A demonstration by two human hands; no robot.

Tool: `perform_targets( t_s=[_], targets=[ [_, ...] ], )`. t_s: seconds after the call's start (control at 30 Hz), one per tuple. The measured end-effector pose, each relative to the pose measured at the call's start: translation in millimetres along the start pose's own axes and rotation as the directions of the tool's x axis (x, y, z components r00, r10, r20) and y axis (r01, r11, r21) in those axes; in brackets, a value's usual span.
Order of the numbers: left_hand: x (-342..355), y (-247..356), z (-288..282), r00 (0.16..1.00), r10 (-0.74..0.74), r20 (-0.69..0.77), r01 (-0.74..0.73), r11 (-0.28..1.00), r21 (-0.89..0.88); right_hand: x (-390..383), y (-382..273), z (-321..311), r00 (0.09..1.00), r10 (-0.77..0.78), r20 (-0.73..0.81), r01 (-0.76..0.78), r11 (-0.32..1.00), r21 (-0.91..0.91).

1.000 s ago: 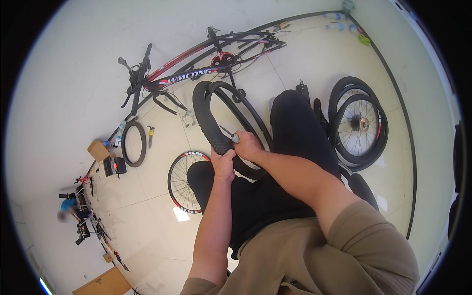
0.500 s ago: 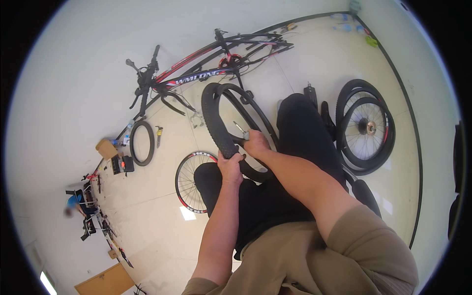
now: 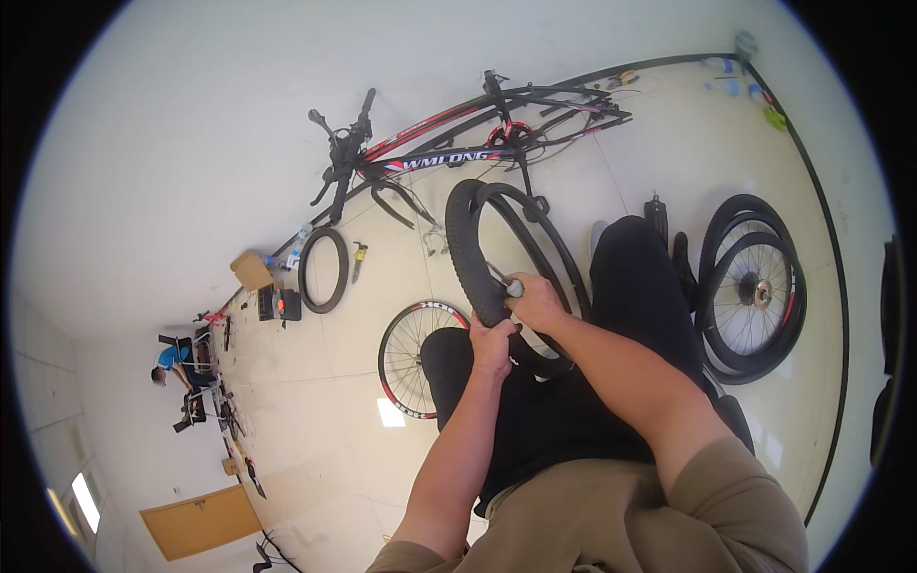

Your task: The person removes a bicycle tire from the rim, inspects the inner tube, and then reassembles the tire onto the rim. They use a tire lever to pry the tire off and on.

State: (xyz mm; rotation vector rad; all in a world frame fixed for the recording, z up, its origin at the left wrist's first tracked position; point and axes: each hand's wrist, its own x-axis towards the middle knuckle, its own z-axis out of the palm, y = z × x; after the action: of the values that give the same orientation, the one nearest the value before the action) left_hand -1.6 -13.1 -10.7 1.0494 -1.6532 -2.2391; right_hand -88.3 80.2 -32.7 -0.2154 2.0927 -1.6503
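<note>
A knobbly black bicycle tire stands upright above my lap. My left hand is closed around its lower near side. My right hand is closed just to the right, holding a screwdriver-like tool with a greyish rounded end. Its thin metal shaft points up and left to the tire's inner edge; I cannot tell whether the tip touches the rubber. A thinner black loop, seemingly an inner tube, runs along the tire's right side and down behind my right hand.
A spoked wheel lies left of my knee. Two wheels lie stacked at right. A black-red bike frame leans by the far wall. Another tire, a yellow-handled tool and a cardboard box lie left. A person sits far left.
The view has shifted, so the surroundings sit further right and lower. My right hand has brought the tool closer to the tire's inner edge. My left hand keeps its hold on the tire.
</note>
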Motion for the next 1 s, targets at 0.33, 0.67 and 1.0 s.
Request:
perform_targets(
  t_s=[0.33,0.67,1.0],
  targets=[
    [-1,-7,5,0.999,0.0,0.046,-0.005,0.993,0.117,7,3,-4,0.991,0.12,-0.065,-0.128,0.981,-0.143],
    [10,31,13,0.996,0.024,-0.082,-0.024,1.0,-0.007,2,0,-2,0.926,0.337,0.17,-0.341,0.94,-0.005],
    [35,57,19,0.975,0.107,-0.192,-0.077,0.984,0.159,-10,-10,-1,0.982,0.14,0.128,-0.134,0.99,-0.053]
  ],
)
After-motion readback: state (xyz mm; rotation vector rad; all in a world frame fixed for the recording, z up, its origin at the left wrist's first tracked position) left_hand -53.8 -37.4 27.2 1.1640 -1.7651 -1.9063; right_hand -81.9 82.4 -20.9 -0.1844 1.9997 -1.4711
